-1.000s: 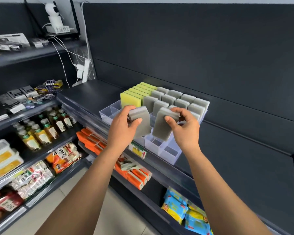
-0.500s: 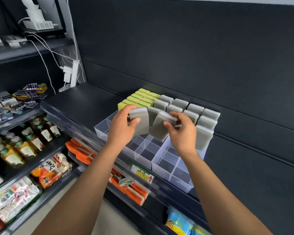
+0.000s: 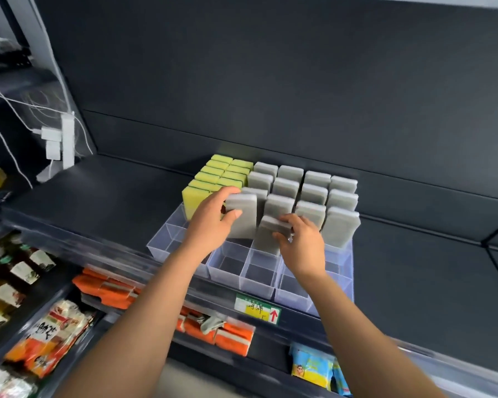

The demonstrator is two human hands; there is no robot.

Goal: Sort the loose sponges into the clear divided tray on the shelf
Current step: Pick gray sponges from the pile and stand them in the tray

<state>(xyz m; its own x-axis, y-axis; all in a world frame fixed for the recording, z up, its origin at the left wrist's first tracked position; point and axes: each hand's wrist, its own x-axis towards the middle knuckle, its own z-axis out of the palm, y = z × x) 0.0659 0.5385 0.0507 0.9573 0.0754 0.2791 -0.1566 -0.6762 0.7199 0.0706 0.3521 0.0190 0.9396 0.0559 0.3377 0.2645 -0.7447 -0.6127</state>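
Over the clear plastic divided tray on the dark shelf, I see my left hand closed around one upright grey rectangular sponge. My right hand pinches another grey sponge, its lower end down in a tray compartment beside standing grey and yellow sponges.

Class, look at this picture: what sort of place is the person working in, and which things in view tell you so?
Most likely a small shop. Dark shelves hold bottled drinks and snack packets, and a price label is clipped to the shelf edge below the sponge tray.
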